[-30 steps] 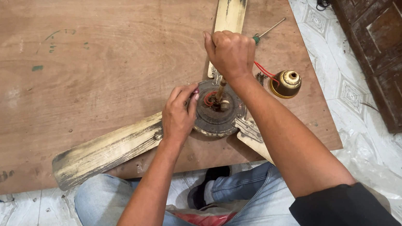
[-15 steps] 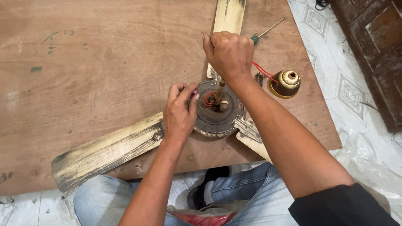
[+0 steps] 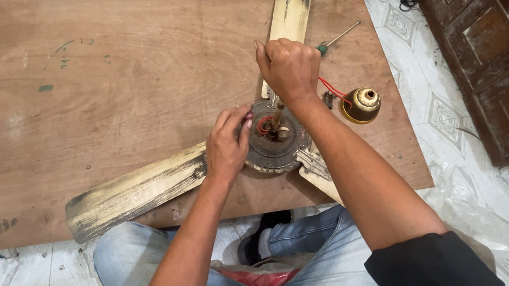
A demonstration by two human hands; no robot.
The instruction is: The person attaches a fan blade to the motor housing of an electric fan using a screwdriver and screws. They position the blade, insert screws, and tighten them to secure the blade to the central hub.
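Near the worktop's (image 3: 108, 82) front edge, the left hand (image 3: 225, 148) is pressing curled fingers on the fan motor (image 3: 276, 150), while the right hand (image 3: 288, 66), unmoved over the last second, is keeping its closed fist around the upright rod (image 3: 277, 115), indicating sustained holding effort.

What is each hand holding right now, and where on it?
Right hand grips the upper end of the fan's down rod. Left hand rests on the rim of the motor housing, fingers by the red wires.
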